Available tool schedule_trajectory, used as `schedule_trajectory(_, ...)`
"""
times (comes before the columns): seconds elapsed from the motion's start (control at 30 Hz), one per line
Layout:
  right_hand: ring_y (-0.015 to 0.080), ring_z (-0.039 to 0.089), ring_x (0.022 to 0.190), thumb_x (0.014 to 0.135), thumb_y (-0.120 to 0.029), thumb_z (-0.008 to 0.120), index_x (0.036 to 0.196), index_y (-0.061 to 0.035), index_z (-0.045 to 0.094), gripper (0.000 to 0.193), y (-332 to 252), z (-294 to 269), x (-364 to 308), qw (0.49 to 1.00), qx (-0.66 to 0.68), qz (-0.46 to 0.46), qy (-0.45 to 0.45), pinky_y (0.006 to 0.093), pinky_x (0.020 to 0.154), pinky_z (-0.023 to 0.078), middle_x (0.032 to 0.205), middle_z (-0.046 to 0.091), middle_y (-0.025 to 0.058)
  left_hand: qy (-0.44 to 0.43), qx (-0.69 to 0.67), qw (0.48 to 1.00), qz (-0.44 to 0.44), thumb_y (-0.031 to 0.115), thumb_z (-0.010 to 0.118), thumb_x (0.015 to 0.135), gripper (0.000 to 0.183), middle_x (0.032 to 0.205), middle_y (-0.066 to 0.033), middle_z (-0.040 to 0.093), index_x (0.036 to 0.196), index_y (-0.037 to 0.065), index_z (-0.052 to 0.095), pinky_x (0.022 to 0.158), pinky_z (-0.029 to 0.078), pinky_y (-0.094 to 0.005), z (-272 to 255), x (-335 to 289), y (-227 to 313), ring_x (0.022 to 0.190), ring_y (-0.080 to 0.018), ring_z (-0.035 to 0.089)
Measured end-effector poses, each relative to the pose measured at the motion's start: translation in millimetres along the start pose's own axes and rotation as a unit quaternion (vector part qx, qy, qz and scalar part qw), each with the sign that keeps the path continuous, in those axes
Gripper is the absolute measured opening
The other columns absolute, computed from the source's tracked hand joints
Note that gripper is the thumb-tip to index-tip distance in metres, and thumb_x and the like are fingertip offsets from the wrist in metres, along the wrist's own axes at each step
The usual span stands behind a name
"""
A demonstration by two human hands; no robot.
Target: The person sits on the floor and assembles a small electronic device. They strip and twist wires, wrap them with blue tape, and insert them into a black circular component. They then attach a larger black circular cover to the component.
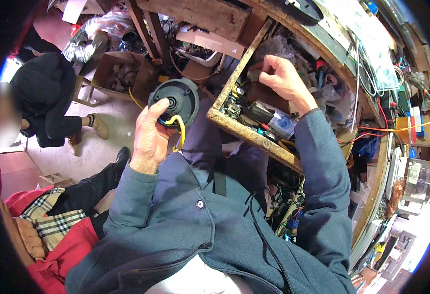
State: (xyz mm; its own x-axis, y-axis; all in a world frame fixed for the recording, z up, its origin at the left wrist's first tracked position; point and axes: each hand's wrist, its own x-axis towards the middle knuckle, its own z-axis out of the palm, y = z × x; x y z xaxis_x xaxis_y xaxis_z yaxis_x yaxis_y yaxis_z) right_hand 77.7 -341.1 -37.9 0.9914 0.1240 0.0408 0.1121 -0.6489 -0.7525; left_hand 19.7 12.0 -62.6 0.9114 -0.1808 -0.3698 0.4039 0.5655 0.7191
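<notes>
Left hand (pixel 149 134): closed around a round dark-grey motor-like part (pixel 175 101), thumb laid over its face beside the ribbed centre hub, fingers wrapped behind the rim. Grip narrow and firm; the part is held up in the air, face toward the camera, in front of the chest and left of the drawer. A yellow wire (pixel 179 128) loops from its lower edge and hangs past the thumb side of the hand.

Right hand (pixel 281 78): fingers curled down into an open wooden drawer (pixel 234 126), fingertips pinched at small items near its far end. Whether anything is actually clasped cannot be told; the fingertips are hidden among the contents.

Drawer contents: mixed small hardware, a dark block, a clear plastic piece with blue, red and yellow bits, a grey fuzzy lump at the far end. Items overlap and lie loose.

Handling note, by judgement: the round part is best kept steady with the wire clear of the drawer edge, while the searching hand lifts pieces out singly rather than raking, as loose bits could spill over the low front rail.

Surroundings: cluttered workbench (pixel 371 206) to the right with wires and tools; cardboard box (pixel 122 73) on the floor; another person in dark clothing (pixel 43 98) seated at left.
</notes>
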Motion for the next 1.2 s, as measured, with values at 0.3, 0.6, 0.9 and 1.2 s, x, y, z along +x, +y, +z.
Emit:
schedule_trajectory(0.3, 0.0111, 0.062, 0.079, 0.086, -0.005, 0.070, 0.087, -0.0020, 0.065, 0.007, 9.5, -3.4, -2.2, 0.968, 0.240, 0.076, 0.004, 0.0279, 0.073, 0.052, 0.082, 0.067, 0.0038, -0.001, -0.003, 1.000, -0.006, 0.022, 0.071, 0.094, 0.032, 0.110, -0.0062, 0.073, 0.121, 0.005, 0.065, 0.077, 0.064, -0.0348, -1.5, 2.2, -3.4, 0.093, -0.0158, 0.072)
schedule_trajectory(0.6, 0.0112, 0.069, 0.084, 0.094, -0.004, 0.068, 0.113, -0.0006, 0.072, 0.019, -2.4, -10.0, -5.4, 0.979, 0.182, 0.086, -0.024, 0.0272, 0.072, 0.059, 0.095, 0.074, 0.0055, -0.010, 0.005, 1.000, 0.004, 0.023, 0.071, 0.095, 0.032, 0.110, -0.0068, 0.073, 0.121, 0.005, 0.065, 0.078, 0.064, -0.0364, 12.0, -1.7, 3.6, 0.094, -0.0171, 0.072)
schedule_trajectory(0.9, 0.0159, 0.070, 0.079, 0.092, -0.024, 0.076, 0.114, -0.0028, 0.072, 0.031, -29.9, -30.9, -19.5, 0.998, -0.057, 0.027, 0.006, 0.0342, 0.075, 0.057, 0.090, 0.074, 0.0135, 0.005, -0.004, 1.000, -0.005, 0.022, 0.069, 0.096, 0.030, 0.111, -0.0064, 0.073, 0.121, 0.005, 0.066, 0.081, 0.061, -0.0350, 7.0, -3.2, -1.9, 0.097, -0.0172, 0.071)
schedule_trajectory(1.2, 0.0143, 0.069, 0.078, 0.092, -0.016, 0.075, 0.105, -0.0010, 0.074, 0.020, -35.0, -51.5, -65.9, 0.996, -0.040, 0.075, -0.014, 0.0321, 0.073, 0.055, 0.084, 0.074, 0.0120, -0.007, -0.002, 1.000, 0.004, 0.025, 0.070, 0.095, 0.029, 0.113, -0.0065, 0.073, 0.116, 0.005, 0.069, 0.085, 0.060, -0.0364, 12.1, -0.6, 11.9, 0.100, -0.0179, 0.071)
